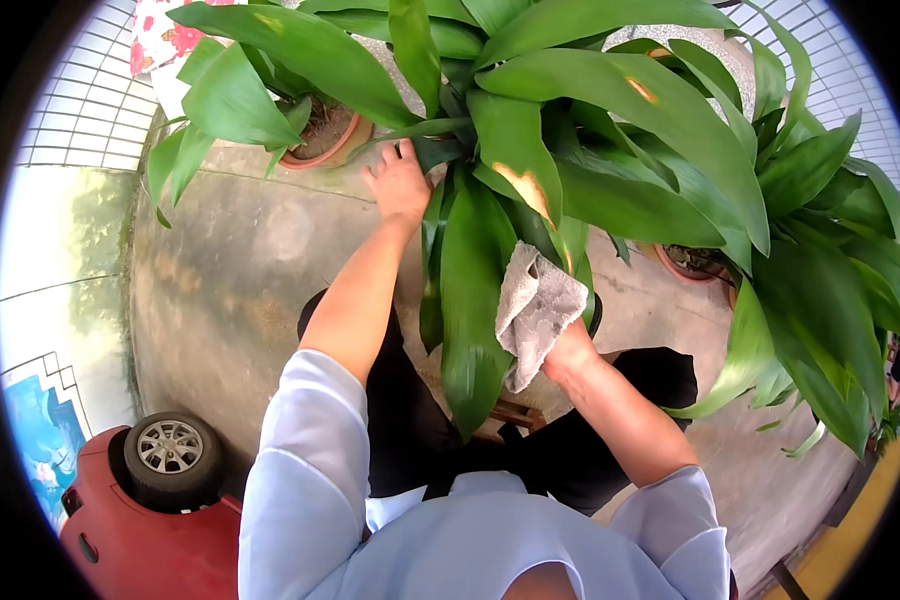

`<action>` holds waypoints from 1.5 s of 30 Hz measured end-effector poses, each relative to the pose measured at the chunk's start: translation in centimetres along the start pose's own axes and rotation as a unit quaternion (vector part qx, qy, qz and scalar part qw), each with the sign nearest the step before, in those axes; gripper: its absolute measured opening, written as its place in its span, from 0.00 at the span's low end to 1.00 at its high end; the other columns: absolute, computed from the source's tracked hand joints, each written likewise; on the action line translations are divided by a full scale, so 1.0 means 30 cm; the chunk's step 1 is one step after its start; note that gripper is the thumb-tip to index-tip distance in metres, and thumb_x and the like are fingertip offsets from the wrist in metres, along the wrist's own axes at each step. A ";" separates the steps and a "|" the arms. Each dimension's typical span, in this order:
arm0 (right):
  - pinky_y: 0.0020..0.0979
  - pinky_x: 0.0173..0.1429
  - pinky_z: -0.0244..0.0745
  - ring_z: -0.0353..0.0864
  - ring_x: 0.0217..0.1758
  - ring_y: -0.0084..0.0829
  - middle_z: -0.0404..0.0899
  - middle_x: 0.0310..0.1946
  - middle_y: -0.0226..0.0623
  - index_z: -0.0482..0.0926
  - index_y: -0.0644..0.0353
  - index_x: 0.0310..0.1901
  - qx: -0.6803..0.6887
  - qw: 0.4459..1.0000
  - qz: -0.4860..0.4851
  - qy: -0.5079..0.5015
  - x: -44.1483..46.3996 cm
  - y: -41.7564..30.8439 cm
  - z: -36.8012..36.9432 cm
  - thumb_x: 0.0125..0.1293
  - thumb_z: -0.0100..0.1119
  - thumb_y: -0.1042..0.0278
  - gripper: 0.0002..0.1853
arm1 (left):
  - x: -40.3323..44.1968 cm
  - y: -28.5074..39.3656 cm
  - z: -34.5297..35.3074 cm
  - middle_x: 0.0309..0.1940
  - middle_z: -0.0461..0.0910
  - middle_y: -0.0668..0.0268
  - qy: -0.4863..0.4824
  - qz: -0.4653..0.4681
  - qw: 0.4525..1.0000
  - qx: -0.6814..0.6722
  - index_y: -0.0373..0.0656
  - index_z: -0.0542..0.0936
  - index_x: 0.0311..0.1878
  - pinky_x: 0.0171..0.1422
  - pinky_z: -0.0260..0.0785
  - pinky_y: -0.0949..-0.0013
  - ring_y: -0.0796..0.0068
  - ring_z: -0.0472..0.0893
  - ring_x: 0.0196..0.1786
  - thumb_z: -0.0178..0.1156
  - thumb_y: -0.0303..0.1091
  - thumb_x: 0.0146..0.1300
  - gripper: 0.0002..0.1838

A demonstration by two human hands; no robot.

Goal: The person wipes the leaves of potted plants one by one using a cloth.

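My left hand point(400, 185) reaches in at the left side of a large potted plant with long broad green leaves point(475, 290). Its visible fingers are spread and touch the foliage, while the thumb side is hidden behind a dark leaf. A crumpled grey cloth point(538, 310) is in my right hand point(568, 352), whose fingers are mostly covered by it. The cloth lies against the lower end of a leaf with a yellow-brown dry patch point(522, 188). One long leaf hangs down between my two arms.
More leafy plants stand at the left in a terracotta pot point(322, 140) and at the right in another pot point(688, 262). A red car-shaped object point(150, 540) with a wheel point(173, 460) sits at lower left. White tiled walls border the concrete floor point(230, 270).
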State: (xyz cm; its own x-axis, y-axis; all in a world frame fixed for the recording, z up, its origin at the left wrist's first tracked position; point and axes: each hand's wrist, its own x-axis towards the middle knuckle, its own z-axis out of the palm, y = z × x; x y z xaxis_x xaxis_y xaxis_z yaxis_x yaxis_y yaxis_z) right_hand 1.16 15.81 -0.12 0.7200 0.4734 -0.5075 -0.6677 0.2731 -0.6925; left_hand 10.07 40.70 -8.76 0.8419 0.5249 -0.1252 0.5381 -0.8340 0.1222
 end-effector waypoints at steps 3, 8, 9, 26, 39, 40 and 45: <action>0.28 0.49 0.73 0.74 0.47 0.23 0.75 0.45 0.29 0.72 0.57 0.51 0.015 0.999 0.045 0.008 -0.010 -0.001 -0.017 0.61 0.59 0.74 0.16 | -0.018 -0.018 -0.033 0.49 0.72 0.56 0.059 0.051 0.997 0.022 0.44 0.67 0.63 0.61 0.54 0.47 0.56 0.72 0.54 0.61 0.48 0.55 0.34; 0.28 0.50 0.73 0.76 0.46 0.23 0.76 0.45 0.29 0.73 0.58 0.50 -0.006 0.997 0.024 -0.072 -0.055 -0.009 -0.022 0.58 0.61 0.75 0.17 | -0.054 -0.082 -0.090 0.48 0.73 0.53 0.067 0.126 0.989 -0.030 0.41 0.71 0.59 0.56 0.63 0.52 0.55 0.76 0.49 0.60 0.38 0.53 0.28; 0.28 0.50 0.73 0.76 0.45 0.23 0.77 0.44 0.29 0.74 0.58 0.49 -0.020 0.995 0.010 -0.096 -0.066 -0.014 -0.024 0.57 0.61 0.75 0.17 | -0.057 -0.108 -0.095 0.48 0.73 0.52 0.051 0.142 0.988 -0.035 0.41 0.71 0.58 0.54 0.65 0.53 0.54 0.77 0.48 0.60 0.35 0.53 0.27; 0.27 0.45 0.72 0.77 0.36 0.27 0.78 0.34 0.34 0.74 0.64 0.42 -0.170 0.931 -0.323 0.024 -0.047 -0.255 0.162 0.52 0.65 0.69 0.17 | -0.260 -0.223 -0.260 0.28 0.75 0.63 0.206 0.296 0.932 0.021 0.43 0.76 0.27 0.43 0.66 0.64 0.64 0.77 0.37 0.55 0.27 0.44 0.04; 0.41 0.48 0.75 0.80 0.43 0.49 0.81 0.36 0.50 0.82 0.58 0.38 -0.851 0.494 -0.133 -0.120 0.556 0.056 0.296 0.49 0.62 0.66 0.13 | -0.435 -0.188 -0.190 0.25 0.79 0.63 0.070 0.433 0.897 0.061 0.44 0.80 0.23 0.42 0.68 0.68 0.68 0.80 0.33 0.57 0.30 0.44 0.04; 0.40 0.48 0.76 0.81 0.43 0.48 0.81 0.36 0.49 0.82 0.59 0.38 -0.877 0.450 -0.134 -0.103 0.566 0.061 0.308 0.49 0.62 0.67 0.13 | -0.431 -0.184 -0.201 0.24 0.79 0.63 0.072 0.433 0.897 0.059 0.44 0.80 0.23 0.42 0.67 0.68 0.68 0.79 0.32 0.57 0.30 0.44 0.04; 0.35 0.47 0.79 0.83 0.43 0.40 0.82 0.39 0.45 0.84 0.60 0.37 -0.942 0.315 -0.097 -0.064 0.645 0.066 0.375 0.47 0.61 0.74 0.13 | -0.431 -0.173 -0.207 0.23 0.76 0.63 0.084 0.433 0.895 0.066 0.43 0.80 0.22 0.41 0.66 0.68 0.69 0.77 0.31 0.57 0.31 0.43 0.04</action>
State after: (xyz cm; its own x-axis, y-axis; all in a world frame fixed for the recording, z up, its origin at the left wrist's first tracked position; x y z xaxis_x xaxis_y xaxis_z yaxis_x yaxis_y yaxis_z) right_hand 11.63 34.91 -5.54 0.6181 0.6641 -0.4206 0.7708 -0.6172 0.1582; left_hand -3.37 39.28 -1.65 0.9410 -0.3198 0.1109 -0.3199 -0.9473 -0.0171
